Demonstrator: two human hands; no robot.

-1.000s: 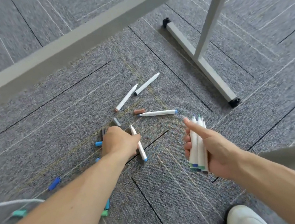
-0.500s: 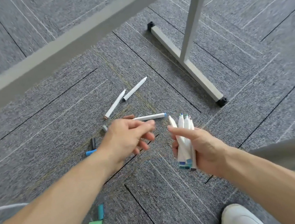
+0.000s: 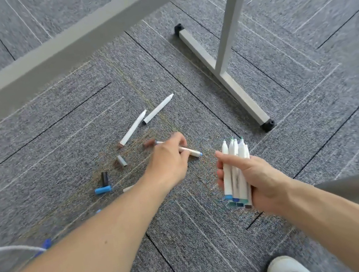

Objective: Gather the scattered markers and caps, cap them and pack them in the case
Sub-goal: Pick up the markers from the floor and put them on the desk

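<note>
Your right hand (image 3: 253,178) is wrapped tight round the bundle (image 3: 233,169) of markers, nibs up, thumb across the front. That's the haul so far, held over the carpet (image 3: 55,145) not far from your shoe (image 3: 288,270). None of them look capped. Your left hand (image 3: 168,161) is out ahead with its fingers curled on the blue marker (image 3: 192,152), just beside the brown cap (image 3: 149,144); whether it's off the carpet yet, I can't tell. So gathering is well along, not done. Still lying farther out toward the table leg (image 3: 223,75) are a brown-tipped marker (image 3: 134,127) and a white marker (image 3: 158,109), nearly end to end. The grey cap (image 3: 121,161), black cap (image 3: 104,178) and blue cap (image 3: 103,189) sit loose to the left of your hand, and a few more bits peek out by your left forearm. Capping hasn't begun, I'd say, and the case isn't in view. Against a second ago: your left hand was pinching a different marker, closer to you. Half a second ago it was passing that one across. Now that marker is in the bundle and the hand has moved on to the blue marker, which lay untouched then. Your right hand's hold hasn't changed.
</note>
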